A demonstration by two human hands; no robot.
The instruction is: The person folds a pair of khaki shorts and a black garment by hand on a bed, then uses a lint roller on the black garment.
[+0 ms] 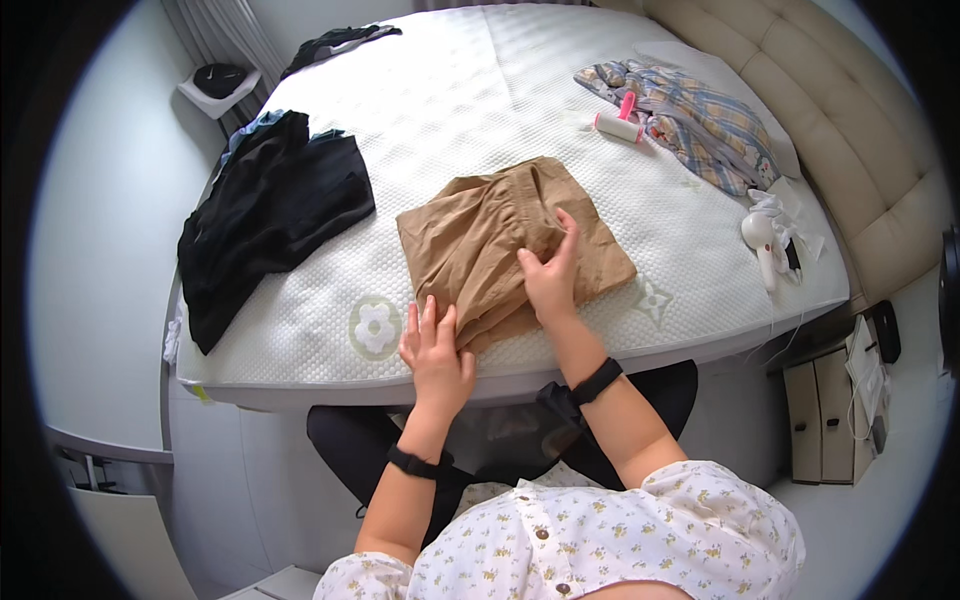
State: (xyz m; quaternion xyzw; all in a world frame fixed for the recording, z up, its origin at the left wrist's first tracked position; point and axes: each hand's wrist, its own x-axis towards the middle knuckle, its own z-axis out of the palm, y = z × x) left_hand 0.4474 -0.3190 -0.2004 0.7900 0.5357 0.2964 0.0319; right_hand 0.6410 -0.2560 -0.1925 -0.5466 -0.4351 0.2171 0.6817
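Note:
A tan cloth garment with a gathered elastic waistband [480, 232] lies folded on the white quilted mattress [450, 112], close to its near edge. My left hand [437, 360] rests with fingers apart on the garment's lower left corner and the mattress beside it. At the waistband, my right hand [553, 277] pinches the fabric between thumb and fingers. Black garments [277, 210] with some blue cloth lie spread to the left.
A pink-handled lint roller [619, 127] lies by a crumpled plaid garment [697, 112] at the upper right. Nearer the padded headboard [825, 97] is a white handheld appliance [759, 240]. More dark clothing [330, 46] lies at the far left edge. Storage boxes [825, 420] stand on the floor.

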